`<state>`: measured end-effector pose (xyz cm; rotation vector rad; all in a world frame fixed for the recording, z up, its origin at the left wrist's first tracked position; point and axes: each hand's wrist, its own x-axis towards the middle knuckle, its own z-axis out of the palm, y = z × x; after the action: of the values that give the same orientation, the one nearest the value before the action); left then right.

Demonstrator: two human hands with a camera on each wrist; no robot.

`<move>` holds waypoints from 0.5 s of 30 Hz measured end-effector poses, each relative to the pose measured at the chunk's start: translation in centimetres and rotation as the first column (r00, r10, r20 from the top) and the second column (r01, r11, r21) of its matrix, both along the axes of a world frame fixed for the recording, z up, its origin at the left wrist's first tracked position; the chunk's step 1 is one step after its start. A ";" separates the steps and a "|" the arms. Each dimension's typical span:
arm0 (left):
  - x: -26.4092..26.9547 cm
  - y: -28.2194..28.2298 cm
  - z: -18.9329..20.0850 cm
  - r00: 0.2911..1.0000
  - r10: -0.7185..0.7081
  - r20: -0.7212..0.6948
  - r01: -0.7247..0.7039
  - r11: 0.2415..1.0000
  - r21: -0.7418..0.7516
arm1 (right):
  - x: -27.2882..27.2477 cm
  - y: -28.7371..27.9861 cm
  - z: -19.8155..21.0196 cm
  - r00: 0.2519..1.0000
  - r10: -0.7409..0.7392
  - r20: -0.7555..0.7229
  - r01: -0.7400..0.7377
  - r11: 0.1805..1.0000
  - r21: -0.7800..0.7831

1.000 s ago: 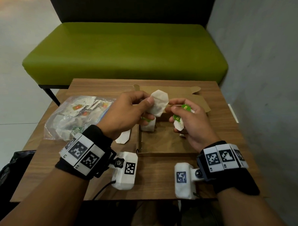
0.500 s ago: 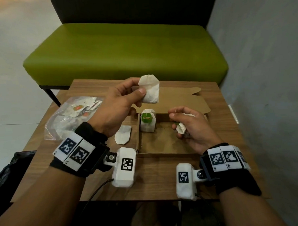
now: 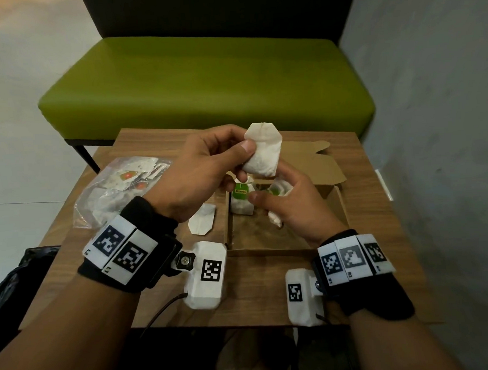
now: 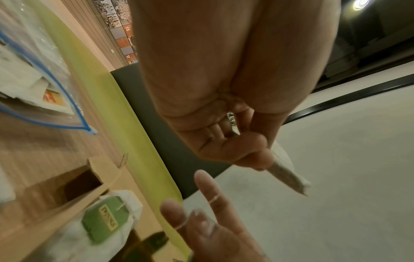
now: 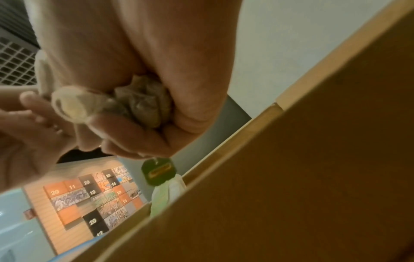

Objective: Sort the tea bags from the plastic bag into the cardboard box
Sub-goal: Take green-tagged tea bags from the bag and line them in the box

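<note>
My left hand (image 3: 245, 141) pinches a flat white tea bag (image 3: 262, 150) between thumb and fingers and holds it up over the far edge of the open cardboard box (image 3: 341, 208). Just below it, my right hand (image 3: 268, 189) grips a crumpled tea bag (image 5: 143, 104) in its palm, and that bag's green tag (image 5: 159, 172) dangles under the fingers. Another tea bag with a green tag (image 3: 242, 199) stands in the box's far left corner. The left wrist view shows the pinched tea bag (image 4: 289, 175) edge-on, with the right hand's fingers (image 4: 201, 209) beneath it.
The clear plastic bag (image 3: 117, 190) with several more tea bags lies at the table's left. A loose white tea bag (image 3: 202, 222) lies on the wooden table (image 3: 379, 235) just left of the box. A green bench (image 3: 205, 83) stands beyond the table; a wall rises at the right.
My left hand first lifted its tea bag up away from the right hand. My right hand has since shifted left, close under it.
</note>
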<state>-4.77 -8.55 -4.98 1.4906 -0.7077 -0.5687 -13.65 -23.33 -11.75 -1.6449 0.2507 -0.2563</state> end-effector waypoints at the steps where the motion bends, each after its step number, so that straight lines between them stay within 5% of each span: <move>1: 0.0 0.0 0.1 1.000 0.001 0.002 -0.001 1.000 -0.019 | 0.0 0.2 0.1 1.000 0.017 -0.016 -0.018 0.999 -0.034; 7: 0.9 0.0 -0.1 0.980 0.196 -0.047 -0.200 0.974 -0.107 | -0.4 0.2 -0.4 0.989 0.011 -0.144 -0.054 0.953 -0.297; 15: 1.6 0.1 -1.5 0.943 0.334 -0.014 -0.334 0.941 -0.058 | -0.2 1.0 -0.1 0.985 0.007 -0.170 -0.055 0.959 -0.278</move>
<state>-3.14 -8.43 -6.50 1.5118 -0.4489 -0.2880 -13.84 -22.31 -11.83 -1.9560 0.3264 -0.1333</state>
